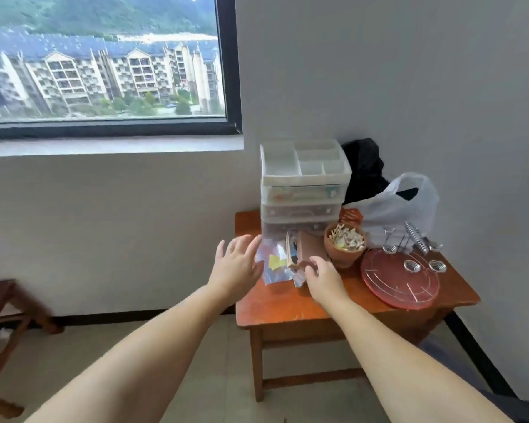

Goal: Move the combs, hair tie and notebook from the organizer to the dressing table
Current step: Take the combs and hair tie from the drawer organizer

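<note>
Progress: we judge the task at or near its start; we see no comb or hair tie lying loose on the worktop (287, 306).
Organizer (303, 184): it stands at the far edge of the worktop, drawers shut, its top compartments looking empty from here.
Notebook (310, 248): a brown book-like thing leans against the organizer's foot at 6 o'clock; we take it for the notebook but cannot be sure.
Left hand (237, 264): open, fingers spread, gripping nothing, at 9 o'clock of the shiny crumpled wrapper (272, 264).
Right hand (322, 277): fingers curled at the brown thing's lower edge; a real grip we cannot tell.
Left to do: combs, hair tie, likely all three.
Hidden: drawer contents are only coloured blurs through frosted fronts; the frame is motion-soft.
</note>
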